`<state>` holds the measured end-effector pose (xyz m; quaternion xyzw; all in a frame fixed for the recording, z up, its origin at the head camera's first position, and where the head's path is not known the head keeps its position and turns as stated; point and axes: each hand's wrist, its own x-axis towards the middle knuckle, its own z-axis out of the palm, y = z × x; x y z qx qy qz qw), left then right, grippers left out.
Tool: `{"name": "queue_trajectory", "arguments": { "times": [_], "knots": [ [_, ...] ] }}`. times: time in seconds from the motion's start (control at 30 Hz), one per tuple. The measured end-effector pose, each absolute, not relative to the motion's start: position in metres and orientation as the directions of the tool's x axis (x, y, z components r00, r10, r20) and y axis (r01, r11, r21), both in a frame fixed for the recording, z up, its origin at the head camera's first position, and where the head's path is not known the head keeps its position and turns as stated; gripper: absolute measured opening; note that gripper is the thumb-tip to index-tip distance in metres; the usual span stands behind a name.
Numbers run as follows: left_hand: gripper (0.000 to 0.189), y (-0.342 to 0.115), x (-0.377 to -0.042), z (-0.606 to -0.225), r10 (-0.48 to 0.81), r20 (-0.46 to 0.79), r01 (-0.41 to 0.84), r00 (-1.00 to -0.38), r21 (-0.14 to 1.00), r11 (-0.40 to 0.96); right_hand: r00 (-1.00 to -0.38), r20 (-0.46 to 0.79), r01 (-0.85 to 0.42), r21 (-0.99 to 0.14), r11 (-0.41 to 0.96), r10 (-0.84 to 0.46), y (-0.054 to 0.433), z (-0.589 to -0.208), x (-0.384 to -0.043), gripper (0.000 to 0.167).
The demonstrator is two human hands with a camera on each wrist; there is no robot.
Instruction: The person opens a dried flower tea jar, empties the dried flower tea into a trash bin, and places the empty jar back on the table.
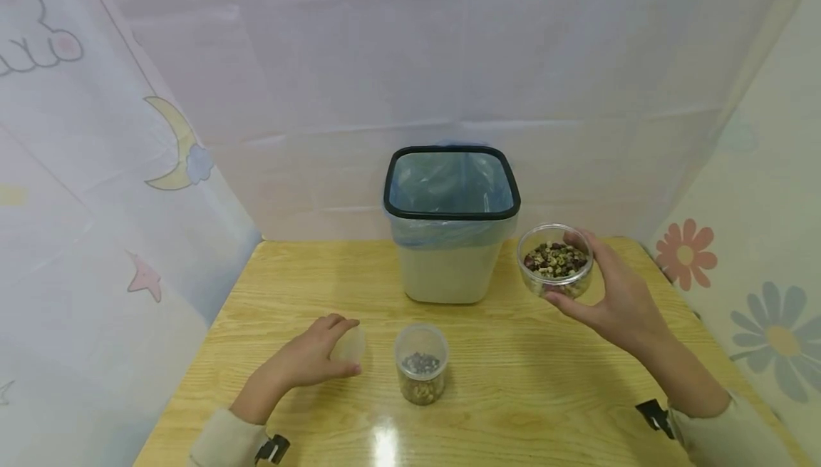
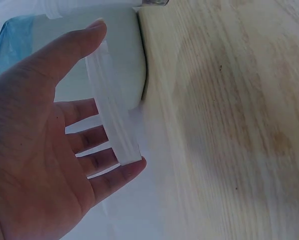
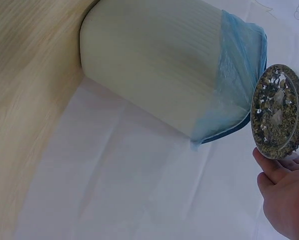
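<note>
Tub (image 1: 556, 284) being clamped in R hand (image 1: 614, 303) nr bin (image 1: 449, 271) | L hand (image 1: 311, 357) gripping lid (image 1: 351, 348) | step: prob. prepping to empty tub | next: prob. needing tilt over bin

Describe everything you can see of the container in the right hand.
The container is round, shallow and transparent, apparently plastic, with a thin rim. No lid shows; dark, green and pale bits lie inside. Its mouth faces up. It is raised above the table, right of the bin in the head view. The right hand grips its side between thumb and fingers.
</note>
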<state>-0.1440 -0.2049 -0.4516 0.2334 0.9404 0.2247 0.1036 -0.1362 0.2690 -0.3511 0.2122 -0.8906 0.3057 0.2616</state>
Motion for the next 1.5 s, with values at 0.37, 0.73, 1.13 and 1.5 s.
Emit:
{"name": "queue_trajectory", "arguments": {
  "times": [0.37,0.73,1.13,1.5],
  "knots": [
    [0.082,-0.2,-0.142,-0.461,0.498,-0.111,0.402,-0.86,0.454,0.795,-0.785,0.581,-0.518,-0.427,0.741,-0.214,0.271,-0.345,-0.142,0.099],
    [0.082,-0.197,-0.139,-0.462,0.482,-0.145,0.376,-0.864,0.451,0.81,-0.767,0.6,-0.543,-0.416,0.73,-0.228,0.272,-0.335,-0.15,0.097],
    [0.082,-0.197,-0.141,-0.472,0.479,-0.155,0.389,-0.864,0.396,0.831,-0.768,0.598,-0.53,-0.394,0.751,-0.228,0.273,-0.326,-0.156,0.096],
    [0.083,-0.197,-0.144,-0.478,0.489,-0.158,0.396,-0.858,0.404,0.824,-0.794,0.572,-0.512,-0.445,0.734,-0.206,0.274,-0.319,-0.158,0.101]
  ]
}}
